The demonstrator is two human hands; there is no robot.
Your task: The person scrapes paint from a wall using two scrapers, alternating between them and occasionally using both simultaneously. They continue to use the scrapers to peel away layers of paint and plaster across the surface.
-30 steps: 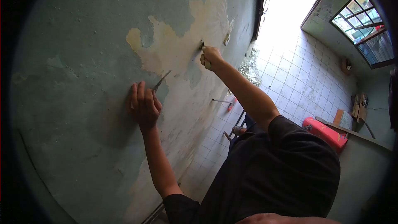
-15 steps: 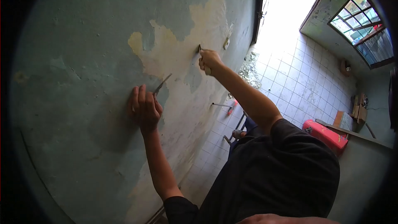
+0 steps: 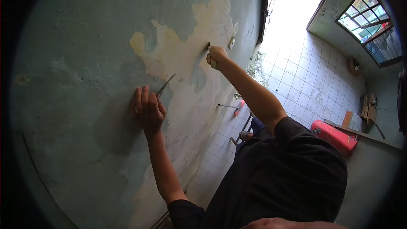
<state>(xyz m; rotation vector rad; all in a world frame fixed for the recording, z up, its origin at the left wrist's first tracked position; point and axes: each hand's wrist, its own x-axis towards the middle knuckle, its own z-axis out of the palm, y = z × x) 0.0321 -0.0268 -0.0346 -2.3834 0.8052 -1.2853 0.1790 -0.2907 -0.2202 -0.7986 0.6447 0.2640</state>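
To your left spreads the wall (image 3: 72, 110), worn and green. Your left grip (image 3: 149, 109) is at it, clamped on a thin blade (image 3: 165, 85), its tip over the pale patch (image 3: 176, 53). Further right, your right grip (image 3: 216, 57) is clamped on a dark-tipped tool (image 3: 208, 46) at that patch. Beyond, debris (image 3: 256, 71) lies on pale floor tiles (image 3: 296, 74), then come a red box (image 3: 335, 138) and a gridded window (image 3: 363, 16).

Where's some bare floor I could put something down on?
The biggest free patch is the white tiled floor, between the rubble along the peeling wall and the brown clutter opposite. It's crowded at the rubble and around the red container, beside a long plank.
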